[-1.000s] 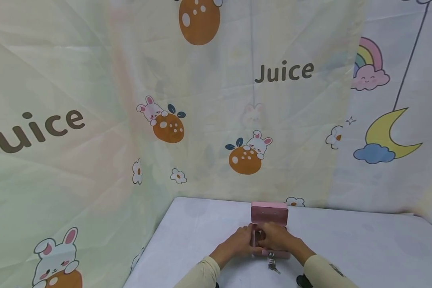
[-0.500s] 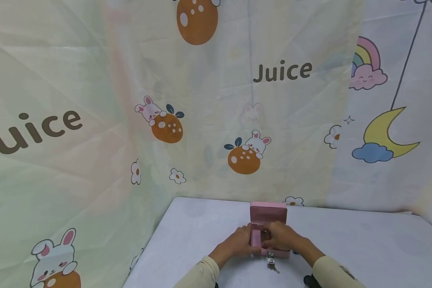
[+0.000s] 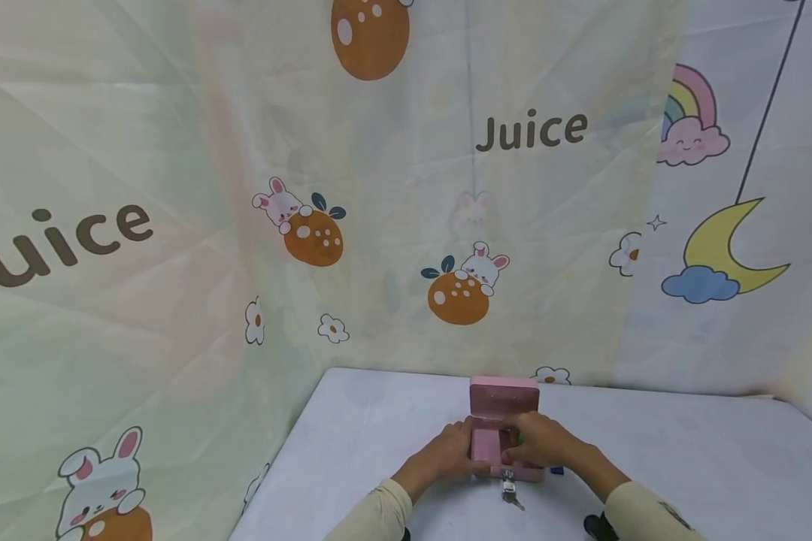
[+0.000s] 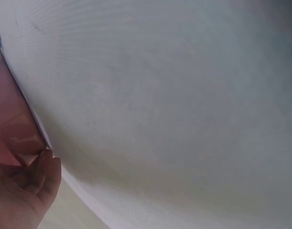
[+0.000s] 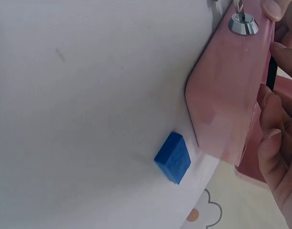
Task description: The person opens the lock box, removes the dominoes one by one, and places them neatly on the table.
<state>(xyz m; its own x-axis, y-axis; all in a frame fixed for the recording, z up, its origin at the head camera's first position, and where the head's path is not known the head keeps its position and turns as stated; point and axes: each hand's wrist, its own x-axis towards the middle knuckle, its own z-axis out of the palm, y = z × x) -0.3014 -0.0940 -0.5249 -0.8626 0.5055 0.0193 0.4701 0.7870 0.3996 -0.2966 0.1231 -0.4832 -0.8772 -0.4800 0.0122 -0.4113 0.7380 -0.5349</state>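
Pink box: stands on white table, near far edge; front wall toward the person, lid raised at rear, pink interior partly exposed.
Left hand: grips left side of box, thumb at front rim, other fingers farther back.
Right hand: reaches into right part of box, fingers bent; pinches a dark thing, as seen from right wrist.
Dark thing: sits between right fingertips, at box opening; mostly hidden, cannot tell its full form.
Green patch: shows beside right fingers in head view; cannot tell whether part of dark thing.
Lock: round, silver, set in front wall of box.
Keys: hang at lock, in front of box.
Blue block: lies on table, near right front corner of box, apart from it.
Sleeves: pale, on both forearms.
Cloth backdrop: printed with rabbits, oranges, flowers, "Juice".
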